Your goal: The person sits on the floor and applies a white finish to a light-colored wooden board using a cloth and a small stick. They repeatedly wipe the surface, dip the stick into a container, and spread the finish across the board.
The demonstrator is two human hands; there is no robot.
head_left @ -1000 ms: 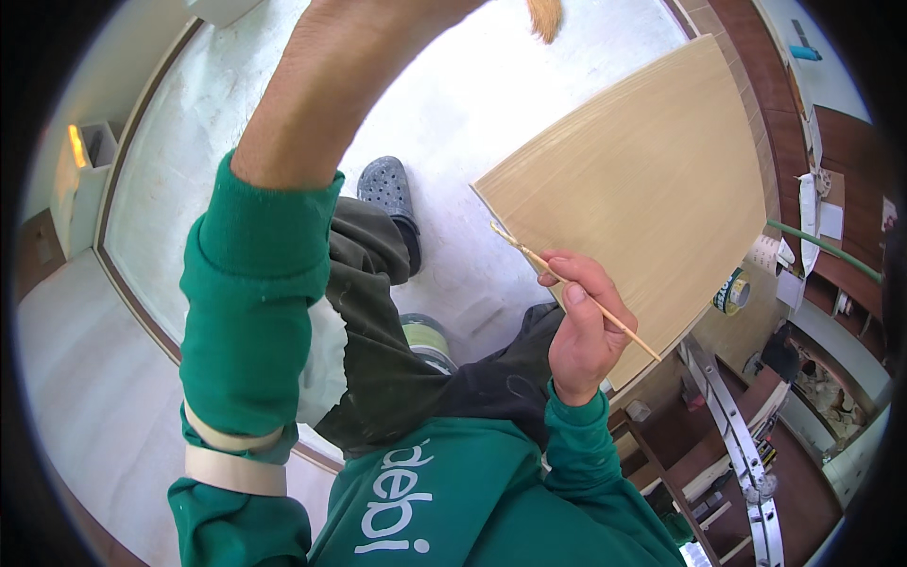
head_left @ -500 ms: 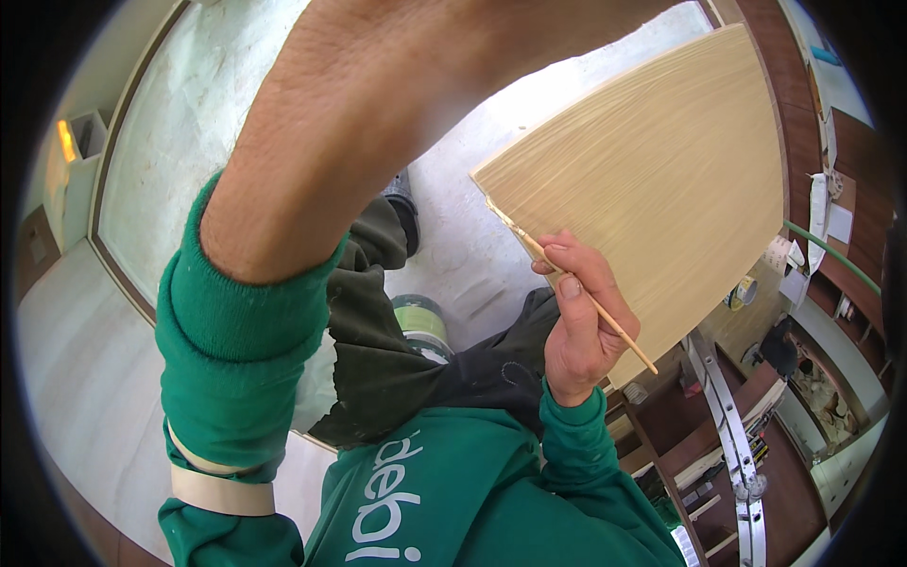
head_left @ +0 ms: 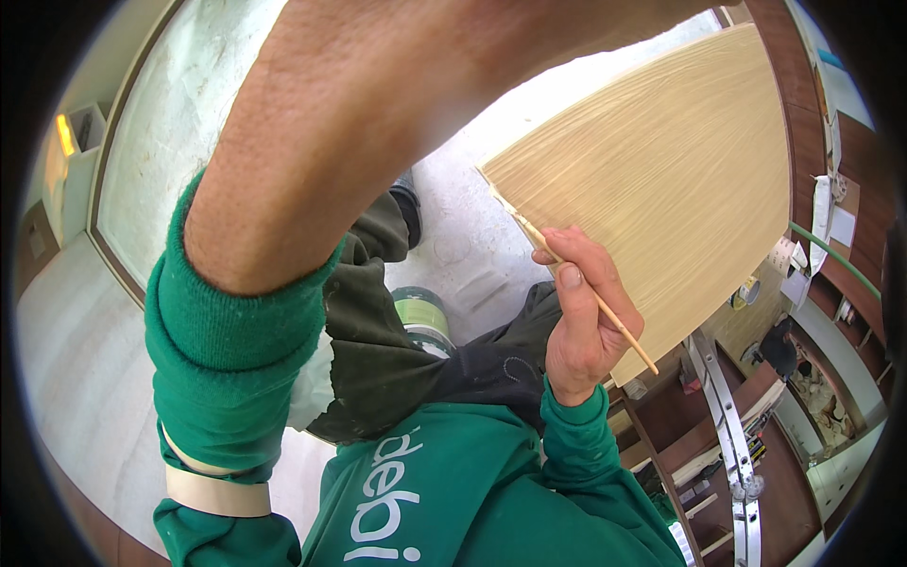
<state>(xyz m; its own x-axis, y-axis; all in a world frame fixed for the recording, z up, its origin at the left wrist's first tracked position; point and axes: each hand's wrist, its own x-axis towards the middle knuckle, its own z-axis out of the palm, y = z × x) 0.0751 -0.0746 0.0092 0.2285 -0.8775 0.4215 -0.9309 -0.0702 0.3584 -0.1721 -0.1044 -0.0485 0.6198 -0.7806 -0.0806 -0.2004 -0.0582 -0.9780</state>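
My right hand (head_left: 592,317) is closed round the slim wooden handle of a small paintbrush (head_left: 627,335). Pale, wet-looking stuff coats its tip, which rests against the near left edge of a wood-grained panel (head_left: 652,189). Fine grain lines run along the panel's light tan face. Across the upper left stretches my left forearm (head_left: 312,142), its green sleeve pushed up. That arm reaches toward the panel's far side, and my left hand lies beyond the top edge of the picture.
A tub with a green band (head_left: 421,312) stands on the pale floor between my legs. Right of the panel are a metal ladder (head_left: 726,416), a green hose (head_left: 831,253), a small tin (head_left: 744,293) and brown shelving (head_left: 779,482) with tools.
The brush tip has shifted slightly along the panel's edge, staying in my right hand. My left forearm has moved a little to the left in the picture.
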